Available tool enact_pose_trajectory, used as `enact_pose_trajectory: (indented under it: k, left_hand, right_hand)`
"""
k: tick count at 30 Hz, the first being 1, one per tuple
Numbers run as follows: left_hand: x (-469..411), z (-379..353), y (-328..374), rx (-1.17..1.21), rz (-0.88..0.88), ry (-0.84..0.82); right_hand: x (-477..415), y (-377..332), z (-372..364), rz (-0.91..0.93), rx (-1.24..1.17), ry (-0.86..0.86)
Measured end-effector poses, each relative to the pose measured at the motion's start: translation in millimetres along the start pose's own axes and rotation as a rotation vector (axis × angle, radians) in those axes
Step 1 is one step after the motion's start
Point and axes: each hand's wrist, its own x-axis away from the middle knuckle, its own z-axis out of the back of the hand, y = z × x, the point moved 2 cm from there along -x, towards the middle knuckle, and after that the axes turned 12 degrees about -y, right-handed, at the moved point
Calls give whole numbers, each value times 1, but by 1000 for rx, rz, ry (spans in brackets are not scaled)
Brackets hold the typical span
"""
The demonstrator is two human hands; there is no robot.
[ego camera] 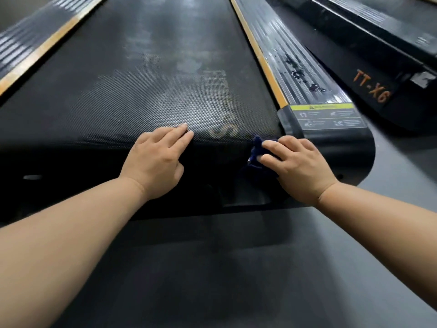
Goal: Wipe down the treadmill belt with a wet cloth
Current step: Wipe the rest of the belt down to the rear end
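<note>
The treadmill belt is black, finely dotted, with faded grey lettering; the cloth is dark navy; the right side rail is ribbed grey, edged by an orange strip; the floor is grey.

Cloth on belt's near edge, right side.
</note>
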Motion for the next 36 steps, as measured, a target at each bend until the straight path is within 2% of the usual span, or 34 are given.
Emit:
enact_pose_trajectory:
  k: [2,6,9,10,12,14,15,18,19,21,23,26,30,33,36]
  left_hand:
    - [0,0,18,16,-62,52]
    - [-7,-6,66,249,-351,51]
    - [-17,-9,88,343,-397,78]
    - [-23,-9,95,350,-406,94]
    - [-36,-4,106,365,-412,120]
    - [-50,2,109,370,-385,123]
    - [-58,5,107,349,-357,123]
    - [-80,8,99,149,-318,185]
    - [-84,5,101,73,-359,201]
    - [-90,-7,108,-25,-479,199]
    - [-92,-19,114,-51,-547,175]
    - [-91,-23,115,-83,-665,238]
    - [-88,-23,106,-226,-865,256]
    - [-90,-21,105,-293,-877,269]
    - [-87,-23,104,-302,-861,247]
  right_hand:
    - [2,-12,7,-88,-313,6]
    - [-1,-34,15,-558,-1332,25]
    - [-4,-40,17,-753,-2148,56]
    - [-3,-38,20,-768,-2330,50]
    - [-1,-33,25,-764,-2477,9]
    - [6,-24,29,-845,-2305,-50]
    - [12,-17,29,-850,-2103,-18]
    - [33,12,38,-660,-1097,250]
    - [38,19,39,-555,-839,282]
    - [41,31,33,-438,-532,277]
    - [43,40,24,-468,-413,258]
    - [40,45,16,-518,-394,273]
    - [26,38,19,-453,-357,278]
    - [16,30,14,-376,-305,221]
    - [9,27,5,-338,-209,54]
